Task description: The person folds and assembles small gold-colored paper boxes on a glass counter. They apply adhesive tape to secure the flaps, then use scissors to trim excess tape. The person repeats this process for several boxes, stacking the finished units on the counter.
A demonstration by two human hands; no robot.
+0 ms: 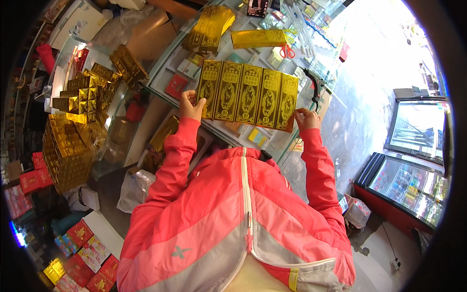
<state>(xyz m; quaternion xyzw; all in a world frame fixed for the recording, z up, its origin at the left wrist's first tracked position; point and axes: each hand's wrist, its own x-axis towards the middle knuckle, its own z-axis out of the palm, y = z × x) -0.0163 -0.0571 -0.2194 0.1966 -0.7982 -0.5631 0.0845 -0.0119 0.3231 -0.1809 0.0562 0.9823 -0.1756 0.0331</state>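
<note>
A gold printed cardboard sheet [248, 95] with several upright panels in dark and yellow patterns lies over the glass counter in front of me. My left hand [192, 105] grips its left edge, thumb up. At its lower right corner, my right hand [307, 118] pinches the card between thumb and fingers. Just beyond the sheet lie a long flat gold packet [259, 38] and a pair of red-handled scissors [287, 51]. A stack of gold card pieces [210, 29] rests at the far left of the counter. Right of the sheet is a black curved tool [315, 88], its kind unclear.
The glass counter [168, 65] shows small boxes under its top. To my left, folded gold boxes [80, 97] pile up above a large gold block [68, 153]. Red boxes [80, 233] sit at lower left. Glass-topped cases [408, 187] stand on the right, past the grey floor [360, 112].
</note>
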